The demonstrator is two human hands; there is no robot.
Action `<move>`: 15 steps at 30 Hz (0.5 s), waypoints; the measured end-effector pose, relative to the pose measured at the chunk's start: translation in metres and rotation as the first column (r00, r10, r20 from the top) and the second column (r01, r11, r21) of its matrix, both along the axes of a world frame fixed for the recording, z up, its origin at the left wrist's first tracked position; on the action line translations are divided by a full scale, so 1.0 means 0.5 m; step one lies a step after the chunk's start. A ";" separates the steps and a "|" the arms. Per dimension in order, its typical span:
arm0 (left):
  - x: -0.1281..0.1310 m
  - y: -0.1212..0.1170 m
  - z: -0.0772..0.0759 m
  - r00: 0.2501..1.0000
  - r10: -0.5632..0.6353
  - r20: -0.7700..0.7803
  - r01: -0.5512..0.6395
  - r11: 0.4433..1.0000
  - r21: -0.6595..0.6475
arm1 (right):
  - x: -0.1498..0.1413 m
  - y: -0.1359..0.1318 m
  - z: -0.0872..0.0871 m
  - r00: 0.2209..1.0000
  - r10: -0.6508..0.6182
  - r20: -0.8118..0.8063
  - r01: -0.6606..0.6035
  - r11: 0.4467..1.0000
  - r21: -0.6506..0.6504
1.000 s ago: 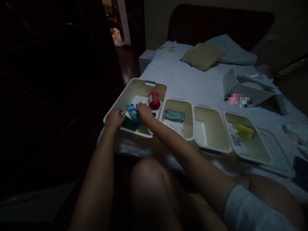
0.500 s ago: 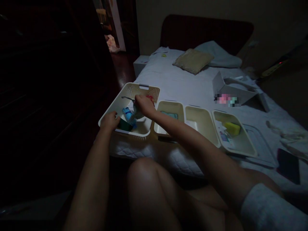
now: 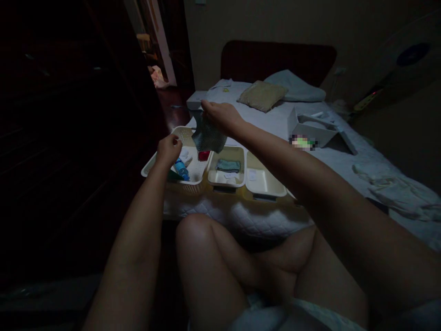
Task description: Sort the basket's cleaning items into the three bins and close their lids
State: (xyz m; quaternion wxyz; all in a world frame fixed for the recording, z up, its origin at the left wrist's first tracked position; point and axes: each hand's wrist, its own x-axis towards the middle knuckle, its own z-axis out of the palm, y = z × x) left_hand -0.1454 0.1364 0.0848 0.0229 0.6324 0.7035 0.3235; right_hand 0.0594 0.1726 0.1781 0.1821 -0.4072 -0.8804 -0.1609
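The right arm reaches across, its hand (image 3: 222, 116) raised above the bins, fingers pinched on a hanging grey-green cloth (image 3: 209, 135). The left hand (image 3: 168, 151) hovers palm-down over the perforated basket (image 3: 192, 185), fingers curled; whether they grip anything, I cannot tell. A blue-labelled bottle (image 3: 181, 168) lies inside. Any writing on it or the nearby paper slip (image 3: 252, 175) is unreadable.

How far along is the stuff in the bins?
Partly, it seems. A folded cloth is already in one bin. The right hand holds up another cloth. A blue bottle and a red thing in the basket look left to do.
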 end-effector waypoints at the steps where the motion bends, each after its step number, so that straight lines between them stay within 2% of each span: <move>1: 0.026 -0.001 0.022 0.999 -0.022 0.031 0.021 0.999 0.037 | 0.021 -0.010 0.011 1.000 -0.010 -0.006 0.010 1.000 0.005; 5: 0.142 -0.013 0.087 0.966 -0.167 0.196 0.138 0.978 0.154 | 0.106 -0.067 0.043 0.997 -0.070 -0.007 0.070 0.997 0.010; 8: 0.232 -0.022 0.104 0.892 -0.310 0.328 0.259 0.947 0.191 | 0.166 -0.115 0.048 0.991 -0.137 0.012 0.137 0.990 -0.020; 11: 0.313 -0.037 0.097 0.803 -0.432 0.409 0.377 0.902 0.212 | 0.218 -0.162 0.026 0.978 -0.208 0.023 0.209 0.975 -0.072; 15: 0.397 -0.072 0.056 0.706 -0.533 0.467 0.484 0.844 0.232 | 0.284 -0.219 -0.039 0.964 -0.265 0.028 0.267 0.953 -0.144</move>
